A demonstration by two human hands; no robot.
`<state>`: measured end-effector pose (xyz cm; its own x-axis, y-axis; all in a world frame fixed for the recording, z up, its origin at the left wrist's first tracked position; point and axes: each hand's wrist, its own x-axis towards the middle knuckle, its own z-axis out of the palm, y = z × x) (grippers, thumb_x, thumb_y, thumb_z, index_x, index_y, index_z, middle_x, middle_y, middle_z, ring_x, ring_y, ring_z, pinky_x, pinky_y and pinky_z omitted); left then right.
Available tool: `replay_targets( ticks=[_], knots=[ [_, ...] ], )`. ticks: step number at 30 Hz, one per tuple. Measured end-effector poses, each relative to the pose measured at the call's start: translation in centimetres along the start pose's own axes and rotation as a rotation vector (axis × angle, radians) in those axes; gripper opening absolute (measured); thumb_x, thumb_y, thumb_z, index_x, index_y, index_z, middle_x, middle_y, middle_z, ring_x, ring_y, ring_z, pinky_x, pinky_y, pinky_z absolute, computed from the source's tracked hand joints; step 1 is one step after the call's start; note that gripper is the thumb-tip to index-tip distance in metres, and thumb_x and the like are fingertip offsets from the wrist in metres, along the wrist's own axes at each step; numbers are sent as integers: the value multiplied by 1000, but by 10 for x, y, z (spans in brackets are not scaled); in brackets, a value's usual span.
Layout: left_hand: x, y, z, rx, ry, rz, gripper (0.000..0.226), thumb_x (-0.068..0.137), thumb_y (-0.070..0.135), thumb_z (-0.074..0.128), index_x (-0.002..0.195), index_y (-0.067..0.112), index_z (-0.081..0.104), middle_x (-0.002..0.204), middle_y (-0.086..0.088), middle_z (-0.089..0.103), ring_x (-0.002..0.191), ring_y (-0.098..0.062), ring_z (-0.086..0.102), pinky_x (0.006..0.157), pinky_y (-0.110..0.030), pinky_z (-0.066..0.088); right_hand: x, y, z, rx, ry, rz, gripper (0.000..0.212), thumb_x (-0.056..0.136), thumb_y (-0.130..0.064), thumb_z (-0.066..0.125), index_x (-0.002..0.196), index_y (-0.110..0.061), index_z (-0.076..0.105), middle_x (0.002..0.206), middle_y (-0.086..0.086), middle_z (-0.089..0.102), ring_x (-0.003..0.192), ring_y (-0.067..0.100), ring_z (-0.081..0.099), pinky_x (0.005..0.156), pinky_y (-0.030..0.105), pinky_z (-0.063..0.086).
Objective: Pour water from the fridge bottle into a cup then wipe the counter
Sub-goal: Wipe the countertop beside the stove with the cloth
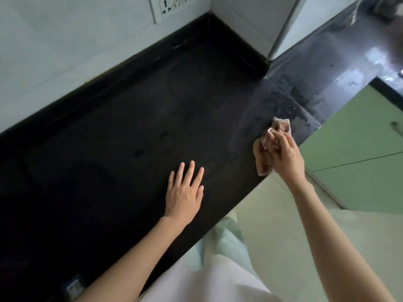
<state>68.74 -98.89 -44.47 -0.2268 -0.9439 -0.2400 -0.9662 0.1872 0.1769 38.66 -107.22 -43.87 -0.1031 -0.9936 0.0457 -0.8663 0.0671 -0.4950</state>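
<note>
The right hand (285, 155) has its grip clamped on a crumpled pinkish cloth (267, 147), pressed on the dark bench (130, 127) near its front edge; the left hand (185, 190) lies flat with fingers straight and apart, holding nothing; wet streaks (305, 99) lie just beyond the cloth, so I judge the wiping is partly done; no bottle or cup is visible; no readable writing.

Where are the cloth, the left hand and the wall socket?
cloth (265, 159): head view, on the fold hanging beside the right hand at the counter edge.
left hand (184, 196): head view, on the back of the hand.
wall socket (172, 6): head view, on its white faceplate.
</note>
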Motion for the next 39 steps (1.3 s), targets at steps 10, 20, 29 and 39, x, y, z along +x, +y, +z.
replay_targets(
  ticks=[10, 20, 29, 39],
  knots=[
    [1, 13, -2, 3, -52, -68, 55, 97, 40, 23, 146, 22, 37, 155, -10, 32, 142, -35, 28, 111, -55, 29, 44, -52, 33, 9, -184, -365, 48, 84, -10, 60, 131, -15, 52, 138, 11, 48, 127, 34, 46, 93, 45, 48],
    [2, 17, -4, -12, -38, -126, 54, 97, 41, 22, 147, 23, 35, 156, -7, 28, 145, -30, 22, 116, -49, 18, 73, 63, -34, 57, -175, -267, 52, 84, -15, 55, 135, -24, 48, 146, 4, 41, 133, 27, 41, 102, 40, 42],
    [10, 37, -11, -27, -8, -246, 51, 99, 38, 26, 147, 21, 35, 157, -8, 26, 146, -30, 20, 116, -50, 17, 161, -17, 19, 52, -267, -422, 49, 83, -13, 59, 132, -13, 53, 135, 16, 50, 122, 37, 49, 98, 47, 44],
    [56, 62, -17, -86, 38, -365, 51, 99, 34, 39, 148, 21, 33, 157, -9, 25, 145, -33, 21, 114, -55, 24, 67, 54, -27, 77, -332, -572, 46, 90, -20, 55, 136, -19, 50, 144, 10, 43, 131, 29, 42, 107, 33, 36]
  ],
)
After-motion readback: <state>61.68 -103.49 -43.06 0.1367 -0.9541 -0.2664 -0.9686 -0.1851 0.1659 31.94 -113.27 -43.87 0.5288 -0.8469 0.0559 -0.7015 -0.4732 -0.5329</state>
